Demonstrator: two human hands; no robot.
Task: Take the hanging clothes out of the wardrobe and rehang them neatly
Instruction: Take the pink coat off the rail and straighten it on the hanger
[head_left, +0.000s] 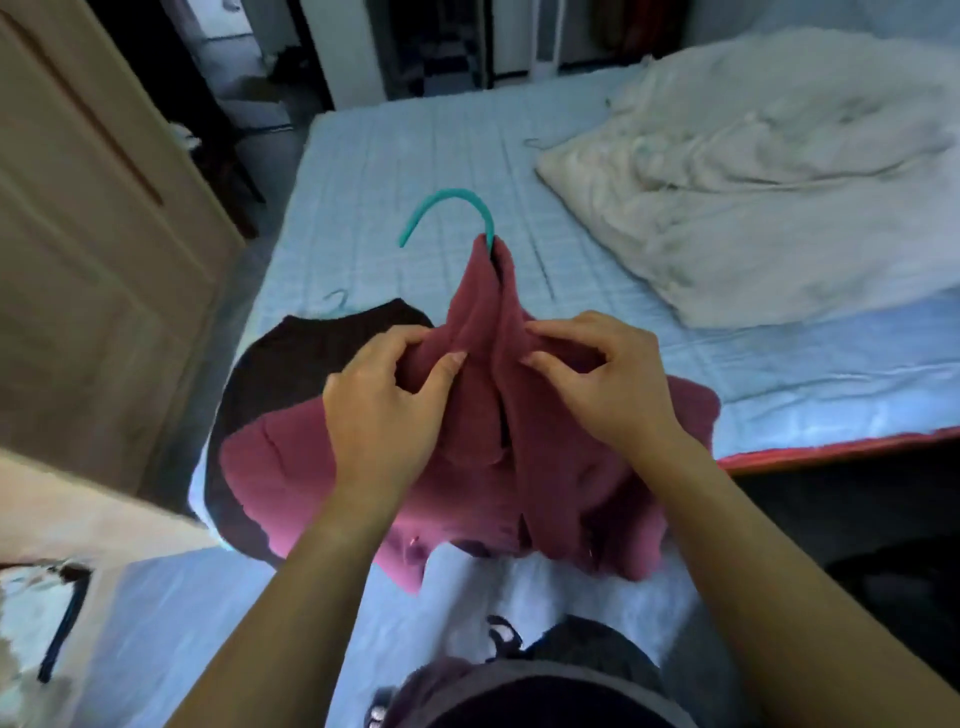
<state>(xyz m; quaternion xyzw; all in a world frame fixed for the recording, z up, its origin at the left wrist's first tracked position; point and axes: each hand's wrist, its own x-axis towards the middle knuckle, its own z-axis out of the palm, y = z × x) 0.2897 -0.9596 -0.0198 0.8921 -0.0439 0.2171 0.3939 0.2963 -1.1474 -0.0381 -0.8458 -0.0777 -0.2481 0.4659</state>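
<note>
A beige panelled door (78, 234) stands well to the left of the maroon garment (571, 467), which lies on the pale blue quilted bed cover (415, 156) with its front opening facing up and its collar end pointing away from the person. A dark garment (291, 374) lies under the maroon garment's left side and spreads out past it to the left. The small pale hook (337, 301) of a second hanger shows just beyond that dark cloth, up and left of the maroon garment's collar. The left hand (384, 395) rests on the maroon garment's left front panel, its thumb and curled fingers pinching a raised fold of the fabric beside the opening. A teal hanger hook (447, 200) sticks out of the maroon garment's neck, curving to the left over the bed cover; the rest of that hanger is hidden inside the cloth. The right hand (608, 379) lies on the maroon garment's right front panel, thumb and forefinger pinching its edge next to the opening, the other fingers curled. The hands sit near each other, one on either side of the opening. A rumpled white duvet (753, 182) is heaped well to the right of the maroon garment, farther up the bed
</note>
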